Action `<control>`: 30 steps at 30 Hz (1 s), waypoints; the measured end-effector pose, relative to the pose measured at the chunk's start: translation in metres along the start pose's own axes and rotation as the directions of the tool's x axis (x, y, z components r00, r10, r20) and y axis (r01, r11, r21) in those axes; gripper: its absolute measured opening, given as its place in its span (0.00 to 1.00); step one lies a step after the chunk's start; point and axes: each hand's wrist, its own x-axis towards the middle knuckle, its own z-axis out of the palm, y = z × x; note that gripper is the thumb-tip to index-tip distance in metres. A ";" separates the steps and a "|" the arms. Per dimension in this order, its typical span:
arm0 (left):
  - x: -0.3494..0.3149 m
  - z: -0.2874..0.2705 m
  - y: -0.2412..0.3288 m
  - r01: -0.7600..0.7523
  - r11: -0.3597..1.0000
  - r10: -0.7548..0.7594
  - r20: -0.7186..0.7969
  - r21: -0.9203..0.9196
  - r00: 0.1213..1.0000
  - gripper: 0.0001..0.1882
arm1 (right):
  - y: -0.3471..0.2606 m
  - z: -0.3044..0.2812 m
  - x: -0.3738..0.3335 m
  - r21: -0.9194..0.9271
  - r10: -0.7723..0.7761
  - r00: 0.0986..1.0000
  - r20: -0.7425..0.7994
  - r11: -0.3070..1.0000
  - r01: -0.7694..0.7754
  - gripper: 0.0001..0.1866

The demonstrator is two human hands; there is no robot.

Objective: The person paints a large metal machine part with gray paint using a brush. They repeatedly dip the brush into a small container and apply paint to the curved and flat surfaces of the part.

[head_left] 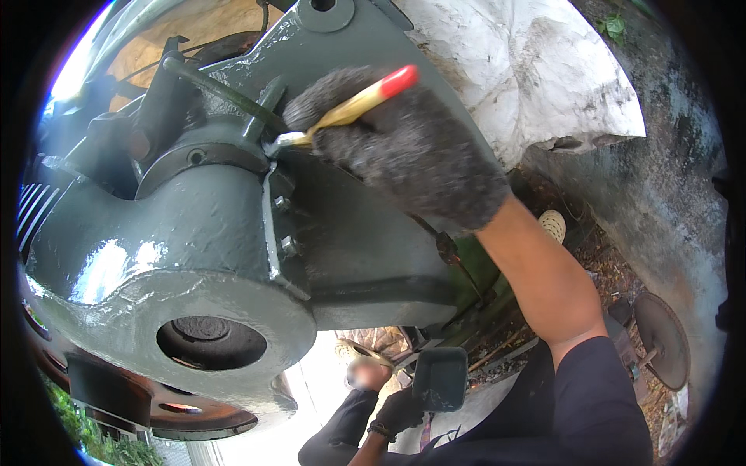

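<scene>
My right hand [408,147], in a fuzzy dark grey glove, is closed around a paintbrush [353,107] with a yellow wooden handle and a red end. The brush's bristle end touches or nearly touches the glossy grey-green machine casting [186,225], beside a collar with a projecting rod [225,95]. Low in the picture, my left hand [400,412], also in a dark glove, grips a rectangular container [440,379] with dark grey-green paint inside. Its fingers are partly hidden by the container.
Bolts [287,246] stick out along a flange on the casting, which has a round hole [211,343] below. A crumpled white sheet [528,70] lies at upper right by a stained wall [660,202]. A rusty disc [662,342] stands at right. My feet are on littered ground.
</scene>
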 end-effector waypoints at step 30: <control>-0.001 0.006 0.016 -0.121 0.973 0.126 -0.010 0.198 0.992 0.15 | -0.005 0.003 0.013 -0.447 -0.281 0.953 -0.113 0.871 0.204 0.21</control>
